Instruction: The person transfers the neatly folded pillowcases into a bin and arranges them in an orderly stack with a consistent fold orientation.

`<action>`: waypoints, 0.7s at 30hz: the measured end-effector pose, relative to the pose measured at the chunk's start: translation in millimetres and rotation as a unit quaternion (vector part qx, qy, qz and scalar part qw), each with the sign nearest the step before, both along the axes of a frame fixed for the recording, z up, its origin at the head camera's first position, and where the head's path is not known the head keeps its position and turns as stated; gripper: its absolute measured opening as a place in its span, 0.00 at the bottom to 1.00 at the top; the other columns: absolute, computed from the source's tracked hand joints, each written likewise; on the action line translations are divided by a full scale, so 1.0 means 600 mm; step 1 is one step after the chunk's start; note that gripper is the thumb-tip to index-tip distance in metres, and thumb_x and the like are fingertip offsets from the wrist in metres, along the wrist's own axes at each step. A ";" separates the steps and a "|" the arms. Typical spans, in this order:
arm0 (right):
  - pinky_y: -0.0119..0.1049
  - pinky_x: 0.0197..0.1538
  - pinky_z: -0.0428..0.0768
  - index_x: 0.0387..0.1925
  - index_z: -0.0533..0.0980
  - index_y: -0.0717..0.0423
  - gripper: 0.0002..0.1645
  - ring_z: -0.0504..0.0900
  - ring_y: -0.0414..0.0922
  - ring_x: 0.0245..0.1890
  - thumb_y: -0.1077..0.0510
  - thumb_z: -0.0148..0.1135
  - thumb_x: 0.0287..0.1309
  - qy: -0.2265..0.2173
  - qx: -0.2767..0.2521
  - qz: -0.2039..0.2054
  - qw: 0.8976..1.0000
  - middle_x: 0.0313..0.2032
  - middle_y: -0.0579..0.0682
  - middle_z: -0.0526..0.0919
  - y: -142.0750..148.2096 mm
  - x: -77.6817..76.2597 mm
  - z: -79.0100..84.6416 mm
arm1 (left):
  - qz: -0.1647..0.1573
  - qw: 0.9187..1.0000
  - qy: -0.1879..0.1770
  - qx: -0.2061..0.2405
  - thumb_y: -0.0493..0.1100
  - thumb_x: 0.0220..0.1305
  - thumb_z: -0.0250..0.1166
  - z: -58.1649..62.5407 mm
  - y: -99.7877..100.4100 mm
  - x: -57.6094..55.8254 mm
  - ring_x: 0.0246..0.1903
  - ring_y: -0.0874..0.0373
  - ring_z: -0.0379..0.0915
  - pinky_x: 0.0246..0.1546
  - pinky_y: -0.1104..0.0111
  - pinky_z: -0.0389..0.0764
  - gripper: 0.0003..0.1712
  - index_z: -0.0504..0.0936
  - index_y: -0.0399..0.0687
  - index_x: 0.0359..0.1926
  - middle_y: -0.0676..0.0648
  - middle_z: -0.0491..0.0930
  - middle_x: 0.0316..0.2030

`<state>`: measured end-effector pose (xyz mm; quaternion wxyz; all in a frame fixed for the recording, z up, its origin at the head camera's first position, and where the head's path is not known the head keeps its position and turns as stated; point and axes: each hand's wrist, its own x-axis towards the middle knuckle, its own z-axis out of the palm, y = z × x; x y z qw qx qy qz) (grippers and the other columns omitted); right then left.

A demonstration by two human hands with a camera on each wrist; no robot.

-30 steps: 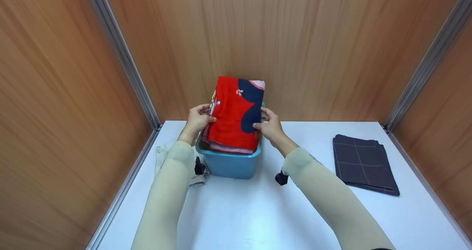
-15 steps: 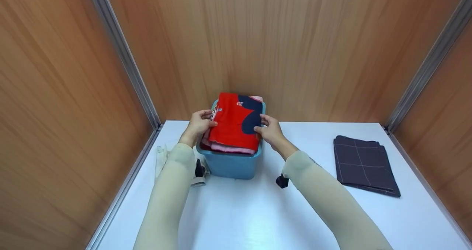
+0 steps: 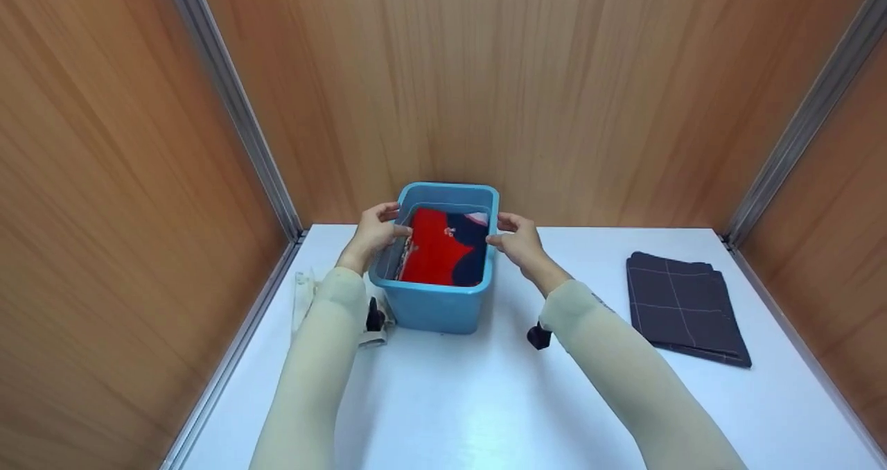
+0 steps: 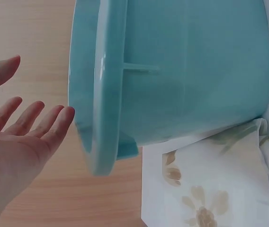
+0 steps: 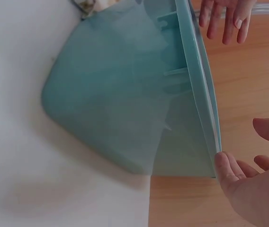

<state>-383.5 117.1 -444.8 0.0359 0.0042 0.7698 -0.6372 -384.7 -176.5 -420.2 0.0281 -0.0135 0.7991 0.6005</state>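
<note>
A folded red cloth (image 3: 433,251) with dark blue patches lies inside the light blue plastic bin (image 3: 431,310) in the head view. My left hand (image 3: 374,236) hovers at the bin's left rim, thumb and fingers spread and holding nothing. In the left wrist view its fingertips are just above the rim (image 4: 107,85). Across from it, my right hand (image 3: 523,247) is at the right rim, also holding nothing. The right wrist view shows a fingertip of the right hand (image 5: 255,182) at or very near the rim. Any cloths beneath the red one are hidden.
Right of the bin, a folded dark checked cloth (image 3: 682,309) lies on the white table (image 3: 443,401). A pale floral cloth (image 4: 205,184) lies left of the bin, partly behind my left arm. A wooden panel (image 3: 485,96) rises behind the bin.
The red cloth, held by both hands above the bin, has gone down into it and been let go. The bin's rim now shows. Both hands have parted slightly from the cloth.
</note>
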 end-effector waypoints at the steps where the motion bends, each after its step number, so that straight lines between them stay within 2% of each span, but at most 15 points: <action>1: 0.49 0.75 0.78 0.81 0.65 0.60 0.38 0.75 0.58 0.75 0.65 0.64 0.74 -0.001 0.000 0.001 1.000 0.76 0.64 0.72 0.001 0.000 -0.001 | -0.002 1.000 -0.001 0.000 0.39 0.70 0.73 -0.001 0.001 0.000 0.76 0.41 0.67 0.76 0.47 0.75 0.44 0.65 0.50 0.83 0.42 0.70 0.79; 13: 0.51 0.72 0.81 0.80 0.66 0.61 0.38 0.84 0.59 0.68 0.64 0.66 0.73 0.001 -0.028 -0.008 1.000 0.71 0.66 0.76 0.023 -0.001 -0.003 | -0.025 1.000 0.000 0.005 0.39 0.69 0.74 -0.008 0.014 -0.007 0.75 0.39 0.69 0.75 0.46 0.76 0.45 0.65 0.48 0.83 0.40 0.70 0.78; 21: 0.52 0.74 0.80 0.81 0.65 0.59 0.39 0.82 0.58 0.70 0.58 0.68 0.75 -0.001 -0.019 -0.005 1.000 0.71 0.64 0.76 0.054 0.011 -0.004 | -0.070 0.997 0.012 0.010 0.39 0.69 0.74 -0.008 0.043 0.001 0.70 0.40 0.75 0.72 0.46 0.79 0.41 0.69 0.46 0.80 0.39 0.73 0.75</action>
